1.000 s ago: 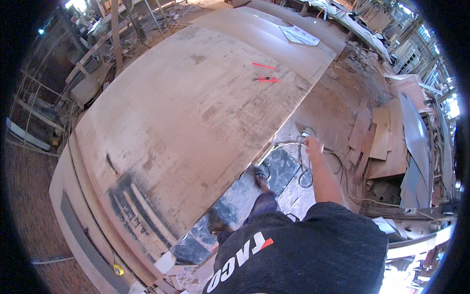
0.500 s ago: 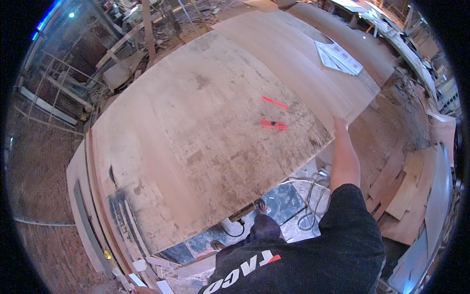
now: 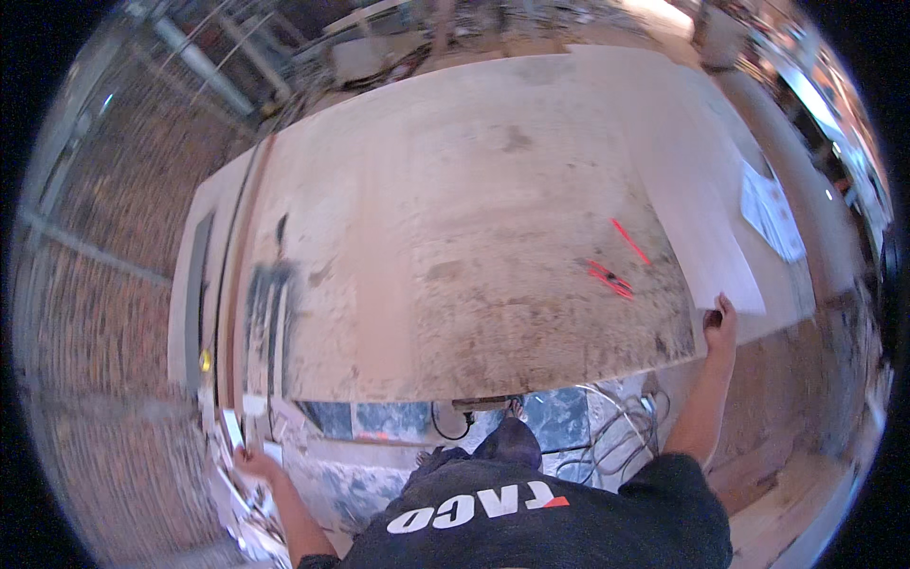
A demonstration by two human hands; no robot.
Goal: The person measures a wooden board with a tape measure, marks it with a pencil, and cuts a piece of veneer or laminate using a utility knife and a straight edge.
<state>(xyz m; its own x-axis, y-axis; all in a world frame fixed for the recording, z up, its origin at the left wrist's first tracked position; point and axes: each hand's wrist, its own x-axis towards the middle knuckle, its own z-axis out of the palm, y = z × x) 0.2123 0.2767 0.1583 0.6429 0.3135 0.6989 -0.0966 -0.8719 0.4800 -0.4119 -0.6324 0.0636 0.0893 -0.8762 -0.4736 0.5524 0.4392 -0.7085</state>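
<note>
Before me lies a large, worn wooden panel [image 3: 455,209] with dark stains. At its right side my right hand [image 3: 722,327] is closed on the near edge of a thin pale wood sheet [image 3: 706,237], which overlaps the panel. Low at the left, my left hand [image 3: 258,465] hovers by the end of a white strip [image 3: 232,430]; blur hides whether its fingers hold it. On the panel rest a thin red stick [image 3: 630,242] and a small red bundle [image 3: 609,280] with a dark middle.
Long narrow wood strips [image 3: 227,284] run along the panel's left side, near a small yellow item [image 3: 205,360]. White papers [image 3: 770,213] lie at far right. A looped cable [image 3: 621,436] is on the floor below, and a brick surface [image 3: 104,322] stretches along the left.
My view has swung left, so the panel appears shifted right. My left hand has come fully into view. My right hand stays at the thin sheet's near edge, its fingers now showing.
</note>
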